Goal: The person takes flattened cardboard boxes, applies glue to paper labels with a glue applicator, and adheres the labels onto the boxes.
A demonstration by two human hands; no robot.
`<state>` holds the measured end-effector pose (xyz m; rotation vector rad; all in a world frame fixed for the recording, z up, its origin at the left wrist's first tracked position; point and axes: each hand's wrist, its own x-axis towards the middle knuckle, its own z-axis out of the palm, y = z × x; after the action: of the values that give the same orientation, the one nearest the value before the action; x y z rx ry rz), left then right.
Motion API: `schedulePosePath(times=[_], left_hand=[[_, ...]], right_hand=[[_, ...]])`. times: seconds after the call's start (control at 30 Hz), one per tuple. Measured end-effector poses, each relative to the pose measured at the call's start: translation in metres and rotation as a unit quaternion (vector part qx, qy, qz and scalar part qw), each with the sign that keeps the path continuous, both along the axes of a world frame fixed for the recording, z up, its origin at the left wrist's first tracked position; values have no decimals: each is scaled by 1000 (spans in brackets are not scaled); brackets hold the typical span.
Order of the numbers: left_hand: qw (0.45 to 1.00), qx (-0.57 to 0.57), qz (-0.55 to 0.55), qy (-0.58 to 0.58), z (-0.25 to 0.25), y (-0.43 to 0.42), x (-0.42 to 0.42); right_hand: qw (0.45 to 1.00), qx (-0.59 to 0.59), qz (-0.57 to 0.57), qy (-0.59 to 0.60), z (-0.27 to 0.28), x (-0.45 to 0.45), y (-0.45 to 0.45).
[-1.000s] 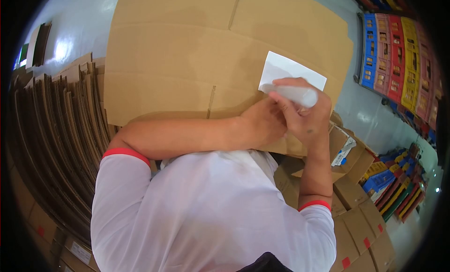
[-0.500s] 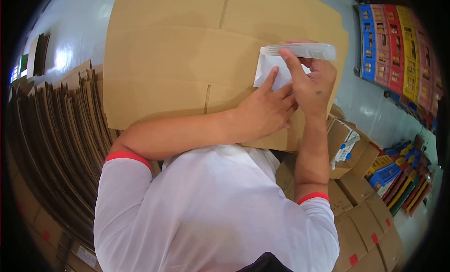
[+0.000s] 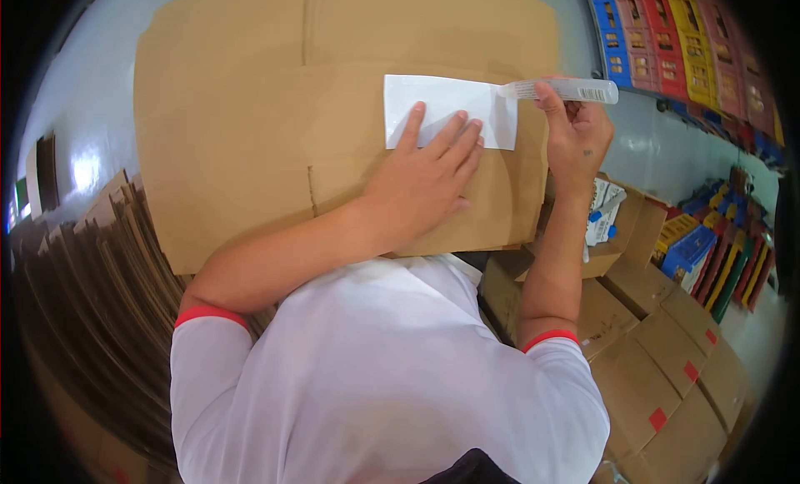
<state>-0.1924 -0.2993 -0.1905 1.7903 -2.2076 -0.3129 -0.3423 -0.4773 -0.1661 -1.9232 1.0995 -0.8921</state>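
Observation:
A white sheet of paper (image 3: 452, 98) lies on a large flat piece of brown cardboard (image 3: 242, 125), with a crease near its right end. My left hand (image 3: 421, 180) rests on its lower part, palm down and fingers spread. Closed around a clear plastic glue bottle (image 3: 577, 90) with a barcode label is my right hand (image 3: 581, 142), just past the paper's right edge. The bottle is held nearly level, its narrow tip pointing left over the right part of the paper. Whether the tip touches the paper I cannot tell.
Many flat cardboard sheets (image 3: 100, 292) stand on edge at the left. An open carton (image 3: 637, 234) with a printed box and blue-capped items sits at right, above closed cartons (image 3: 633, 376). Colourful stacked crates (image 3: 667, 42) stand at the upper right.
The paper, mostly covered and bunched near my hands before, now lies spread out wide. My right hand with the glue bottle has moved apart from my left hand, toward the paper's right end.

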Motion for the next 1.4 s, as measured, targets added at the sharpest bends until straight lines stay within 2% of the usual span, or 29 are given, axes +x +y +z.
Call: schedulePosePath(times=[0.13,0.2,0.33,0.4,0.53,0.63,0.7,0.8,0.93,1.03,1.1,1.27,1.33,1.4], left_hand=[[1000,10,-8,-4,3,-2,-1],[1000,23,-1,17,5,-3,-1],[999,23,-2,33,8,-5,3],[999,41,-13,7,9,-7,4],[999,38,-19,15,10,-7,7],[999,9,7,38,7,-9,13],[996,-10,36,84,7,-12,22],[997,26,21,76,13,-18,37],[998,-2,-3,67,4,-22,51],[998,-14,-38,55,2,-30,63],[997,-8,-54,60,7,-34,70],[992,-64,-27,104,-1,-50,95],[988,-76,-32,127,-5,-50,106],[983,-70,-44,164,-8,-48,111]], right_hand=[[999,-7,-32,-5,-2,-19,-7],[995,40,-46,-73,2,-17,-5],[991,49,-51,-111,14,-22,-2],[999,4,-8,-52,10,-24,-1],[1000,1,11,9,6,-16,4],[1000,-17,17,8,6,-15,5],[994,-49,40,83,12,-21,8],[990,-47,71,109,20,-35,24],[991,-12,59,116,27,-39,42],[997,7,33,70,27,-41,42],[984,113,-61,-123,33,-38,39],[981,81,-12,-174,42,-8,57],[990,104,96,11,43,7,71],[988,62,144,1,22,18,73]])
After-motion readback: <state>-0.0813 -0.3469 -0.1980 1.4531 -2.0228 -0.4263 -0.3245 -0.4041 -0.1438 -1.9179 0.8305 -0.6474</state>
